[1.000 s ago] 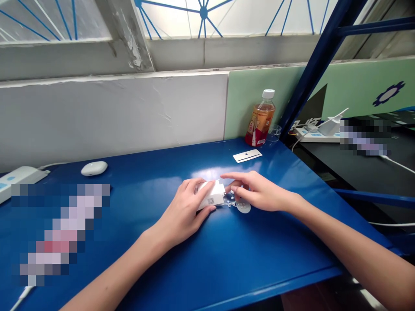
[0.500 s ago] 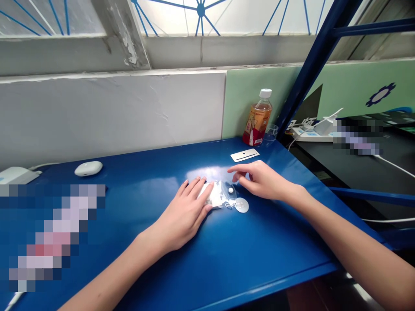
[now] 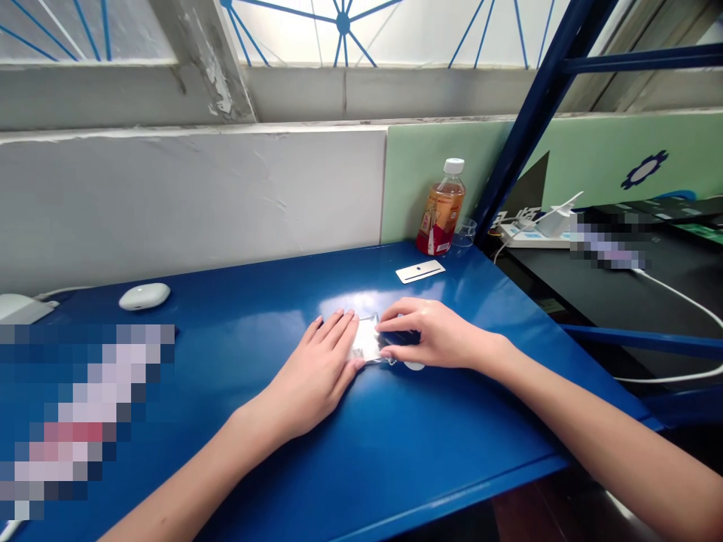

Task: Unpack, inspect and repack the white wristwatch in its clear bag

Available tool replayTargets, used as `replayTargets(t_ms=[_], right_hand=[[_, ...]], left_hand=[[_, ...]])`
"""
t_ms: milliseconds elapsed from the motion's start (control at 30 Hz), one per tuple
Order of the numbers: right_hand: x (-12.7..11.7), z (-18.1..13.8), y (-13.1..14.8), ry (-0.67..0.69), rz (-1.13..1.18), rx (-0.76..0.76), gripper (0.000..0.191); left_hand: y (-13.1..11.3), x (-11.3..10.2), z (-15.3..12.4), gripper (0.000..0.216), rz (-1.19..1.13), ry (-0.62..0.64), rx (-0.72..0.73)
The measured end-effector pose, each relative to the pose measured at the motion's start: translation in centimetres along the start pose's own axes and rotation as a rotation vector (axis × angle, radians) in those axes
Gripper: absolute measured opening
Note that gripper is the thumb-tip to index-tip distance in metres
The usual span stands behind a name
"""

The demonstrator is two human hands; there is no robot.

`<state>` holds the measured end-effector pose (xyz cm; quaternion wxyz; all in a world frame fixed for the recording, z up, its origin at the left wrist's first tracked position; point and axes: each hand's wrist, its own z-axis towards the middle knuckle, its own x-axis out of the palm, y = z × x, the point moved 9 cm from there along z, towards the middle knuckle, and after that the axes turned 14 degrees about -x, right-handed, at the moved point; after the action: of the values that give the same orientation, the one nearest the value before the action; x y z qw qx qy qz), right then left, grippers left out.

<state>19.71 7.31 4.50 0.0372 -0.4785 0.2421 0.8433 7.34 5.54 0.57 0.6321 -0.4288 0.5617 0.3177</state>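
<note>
On the blue desk (image 3: 271,467) lies a small clear plastic packet (image 3: 370,340) with something white inside and a small printed patch. My left hand (image 3: 319,369) rests over its left part, fingers stretched out and flat. At the packet's right end is my right hand (image 3: 434,331), palm down; its curved fingers and thumb stay apart, with the tips at or on the plastic. Just below the right hand, the edge of a pale round disc (image 3: 415,366) shows; the rest of it is covered.
Behind the hands lies a white card (image 3: 420,272), with a red-labelled drink bottle (image 3: 441,211) by the wall. A white earbud case (image 3: 144,296) is at the left. A blue metal post (image 3: 536,128) rises at the right, past the desk's edge.
My right hand has come left and down onto the packet's right end, covering most of the disc. My left hand keeps its place on the packet. The view has shifted slightly.
</note>
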Motion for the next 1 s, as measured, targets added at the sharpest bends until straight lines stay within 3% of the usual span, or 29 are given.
replayTargets(t_ms=[300, 1000], right_hand=[[0.4, 0.2, 1.6, 0.010, -0.233, -0.084, 0.020], [1.6, 0.1, 3.1, 0.047, -0.217, -0.142, 0.025]], left_hand=[[-0.2, -0.2, -0.1, 0.055, 0.017, -0.001, -0.004], [-0.3, 0.2, 0.0, 0.056, 0.050, 0.035, -0.005]])
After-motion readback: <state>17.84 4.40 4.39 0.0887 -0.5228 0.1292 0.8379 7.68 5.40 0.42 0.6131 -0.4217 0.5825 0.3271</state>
